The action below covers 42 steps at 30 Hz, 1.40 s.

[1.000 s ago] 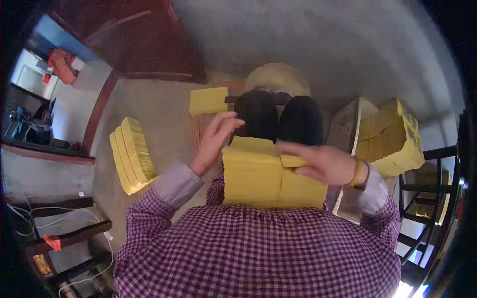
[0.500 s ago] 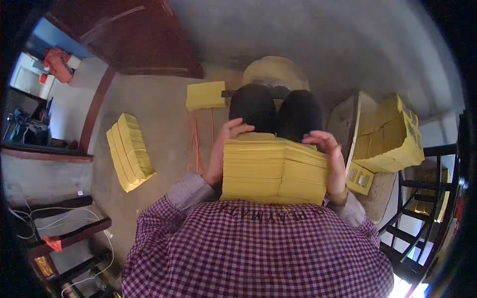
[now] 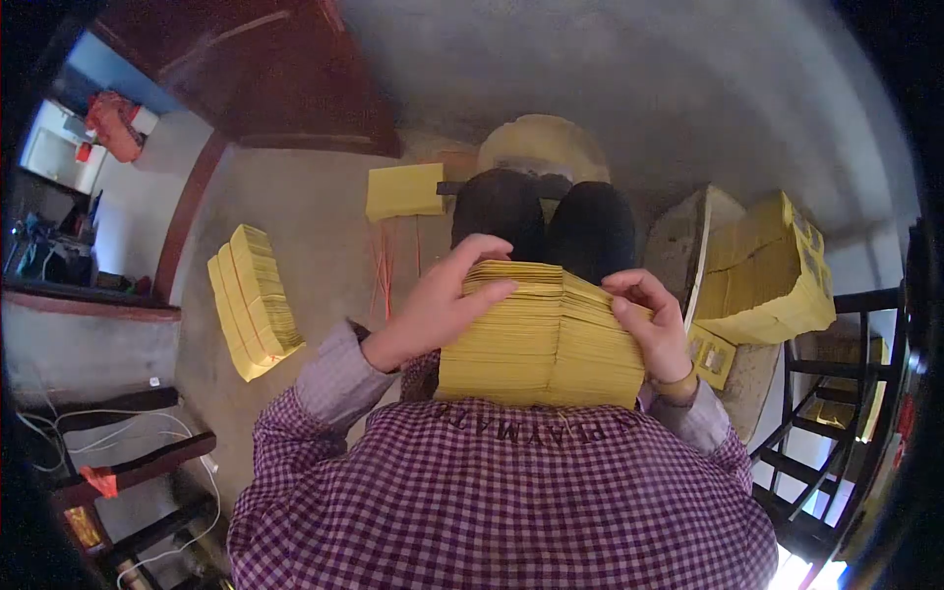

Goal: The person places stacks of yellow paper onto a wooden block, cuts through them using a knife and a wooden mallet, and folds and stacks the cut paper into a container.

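A thick stack of folded yellow paper pieces rests on my lap against my checked shirt, split by a seam down its middle. My left hand grips the upper left end of the stack, thumb on the near face and fingers over the far side. At the upper right corner, my right hand has its thumb and fingers curled around the paper's edge; a band circles that wrist. Beyond the stack are my dark-clad knees.
To the left on the floor lies a tied yellow bundle. Red strips trail below a yellow block. At right, more yellow stacks sit on a worn board, near a dark metal rack. White cables hang at lower left.
My left hand has moved up and inward onto the stack's upper left end. My right hand has closed in on the right corner. The top pieces now look fanned and shifted.
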Tool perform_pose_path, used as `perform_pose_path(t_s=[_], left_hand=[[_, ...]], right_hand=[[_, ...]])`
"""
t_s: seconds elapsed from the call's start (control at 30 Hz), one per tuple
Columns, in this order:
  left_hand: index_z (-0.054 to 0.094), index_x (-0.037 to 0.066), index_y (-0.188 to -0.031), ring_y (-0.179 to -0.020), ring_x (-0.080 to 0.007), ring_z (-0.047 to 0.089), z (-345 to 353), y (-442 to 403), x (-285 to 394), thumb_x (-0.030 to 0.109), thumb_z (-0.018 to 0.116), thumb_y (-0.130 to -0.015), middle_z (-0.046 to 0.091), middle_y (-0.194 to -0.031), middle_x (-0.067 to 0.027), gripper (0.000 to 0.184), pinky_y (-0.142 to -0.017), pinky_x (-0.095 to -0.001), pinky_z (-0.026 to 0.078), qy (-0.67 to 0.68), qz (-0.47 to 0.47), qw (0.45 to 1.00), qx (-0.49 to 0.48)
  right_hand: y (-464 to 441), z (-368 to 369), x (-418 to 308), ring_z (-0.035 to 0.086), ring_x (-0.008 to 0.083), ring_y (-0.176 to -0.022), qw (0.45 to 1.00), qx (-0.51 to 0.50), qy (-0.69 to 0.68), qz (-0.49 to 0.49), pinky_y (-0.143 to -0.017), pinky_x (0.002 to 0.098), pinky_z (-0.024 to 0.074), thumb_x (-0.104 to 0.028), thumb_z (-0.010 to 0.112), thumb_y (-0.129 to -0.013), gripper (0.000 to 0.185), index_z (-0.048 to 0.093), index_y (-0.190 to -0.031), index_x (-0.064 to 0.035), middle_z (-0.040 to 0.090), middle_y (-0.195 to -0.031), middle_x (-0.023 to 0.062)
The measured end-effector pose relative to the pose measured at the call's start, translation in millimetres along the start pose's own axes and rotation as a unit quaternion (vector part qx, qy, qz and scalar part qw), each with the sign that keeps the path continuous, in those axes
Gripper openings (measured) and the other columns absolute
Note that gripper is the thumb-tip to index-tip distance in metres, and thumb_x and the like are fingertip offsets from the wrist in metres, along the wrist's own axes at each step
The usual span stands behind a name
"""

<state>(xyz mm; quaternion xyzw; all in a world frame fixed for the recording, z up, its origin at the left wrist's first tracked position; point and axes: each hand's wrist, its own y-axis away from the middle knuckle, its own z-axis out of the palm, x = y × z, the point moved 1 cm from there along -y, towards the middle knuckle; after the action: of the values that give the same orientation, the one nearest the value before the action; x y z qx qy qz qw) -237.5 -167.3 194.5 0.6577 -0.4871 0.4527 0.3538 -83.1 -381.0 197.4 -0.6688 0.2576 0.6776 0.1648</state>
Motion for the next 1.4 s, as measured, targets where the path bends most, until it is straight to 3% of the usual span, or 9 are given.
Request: perform_pose_path(t_s=[0.37,0.47,0.57,0.67,0.77,0.8,1.0,1.2,1.4], left_hand=[[0.032,0.002,-0.13,-0.122,-0.0231,0.037,-22.0,96.8,-36.5,0.01,0.054,-0.084,0.041,-0.127,-0.0141,0.053,-0.102,-0.035,0.029,-0.028,-0.008,1.0,0.011],[0.023,0.003,-0.134,-0.122,-0.0233,0.038,7.8,109.3,-42.7,0.008,0.051,-0.085,0.038,-0.13,-0.0143,0.057,-0.102,-0.0354,0.031,-0.059,0.025,0.998,-0.026],[0.023,0.002,-0.135,-0.12,-0.0234,0.04,43.4,86.7,-74.3,0.008,0.049,-0.086,0.038,-0.131,-0.0133,0.055,-0.1,-0.0356,0.034,0.38,-0.225,0.897,0.013],[0.029,0.001,-0.132,-0.118,-0.0209,0.041,57.6,67.9,-88.9,0.009,0.048,-0.088,0.04,-0.13,-0.0125,0.048,-0.096,-0.0338,0.038,0.501,-0.155,0.849,0.07],[0.034,0.001,-0.129,-0.118,-0.0227,0.042,43.7,41.8,-67.2,0.015,0.055,-0.085,0.043,-0.128,-0.0148,0.051,-0.095,-0.0342,0.038,0.421,-0.071,0.903,0.048],[0.036,0.001,-0.128,-0.116,-0.0252,0.044,41.6,38.3,-60.8,0.019,0.06,-0.081,0.043,-0.127,-0.0157,0.056,-0.095,-0.0354,0.037,0.222,0.016,0.97,0.1],[0.043,0.004,-0.122,-0.107,-0.031,0.05,11.2,-58.4,14.4,0.031,0.073,-0.066,0.05,-0.118,-0.0177,0.069,-0.09,-0.0383,0.039,-0.1,0.149,0.983,0.027],[0.049,0.006,-0.112,-0.083,-0.0306,0.061,59.4,-182.7,93.1,0.047,0.065,-0.071,0.062,-0.093,-0.0163,0.06,-0.072,-0.0381,0.047,-0.268,0.196,0.933,-0.139],[0.049,0.007,-0.112,-0.083,-0.031,0.061,155.3,-231.8,112.7,0.048,0.061,-0.074,0.063,-0.091,-0.0161,0.057,-0.074,-0.0395,0.046,-0.388,0.292,0.841,-0.24]], right_hand=[[-82.8,34.1,-70.9,0.06,0.0222,-0.084,0.93,-0.21,0.271,-0.132,-0.076,0.0309,0.0466,-0.035,0.049,-0.089,0.044,0.048,-0.112,0.0026,0.06,-0.091,0.0176],[-87.2,62.1,-61.4,0.06,0.0325,-0.085,0.819,-0.337,0.452,-0.108,-0.079,0.0371,0.0472,-0.053,0.044,-0.085,0.065,0.044,-0.119,0.0026,0.059,-0.094,0.0237],[-71.6,73.2,-53.5,0.058,0.0388,-0.088,0.719,-0.446,0.528,-0.075,-0.077,0.042,0.0466,-0.057,0.05,-0.079,0.075,0.035,-0.128,-0.0016,0.056,-0.097,0.0244],[-59.4,67.7,-57.5,0.058,0.0389,-0.084,0.734,-0.41,0.533,-0.094,-0.075,0.0425,0.0469,-0.059,0.055,-0.075,0.079,0.038,-0.125,-0.0004,0.057,-0.094,0.022],[-51.2,52.7,-59.5,0.06,0.0362,-0.084,0.789,-0.322,0.51,-0.118,-0.075,0.0406,0.0486,-0.058,0.061,-0.069,0.076,0.046,-0.119,-0.0023,0.059,-0.093,0.0241],[-51.7,42.4,-56.7,0.06,0.0362,-0.084,0.79,-0.314,0.514,-0.112,-0.075,0.0406,0.0486,-0.058,0.061,-0.069,0.076,0.046,-0.119,-0.0023,0.059,-0.093,0.0241],[-49.4,-23.7,-33.5,0.058,0.0191,-0.094,0.996,-0.094,-0.008,-0.009,-0.082,0.0318,0.0461,-0.04,0.06,-0.081,0.056,0.045,-0.121,-0.0034,0.059,-0.107,0.0085],[-14.6,-68.7,26.9,0.055,0.0174,-0.096,0.905,0.127,-0.405,0.0,-0.081,0.0278,0.0463,-0.035,0.043,-0.091,0.045,0.043,-0.124,-0.0059,0.056,-0.11,0.0058],[32.7,-70.4,59.9,0.052,0.0196,-0.105,0.833,0.213,-0.504,-0.084,-0.088,0.0328,0.045,-0.032,0.037,-0.094,0.044,0.037,-0.13,-0.0075,0.05,-0.121,0.0073]])
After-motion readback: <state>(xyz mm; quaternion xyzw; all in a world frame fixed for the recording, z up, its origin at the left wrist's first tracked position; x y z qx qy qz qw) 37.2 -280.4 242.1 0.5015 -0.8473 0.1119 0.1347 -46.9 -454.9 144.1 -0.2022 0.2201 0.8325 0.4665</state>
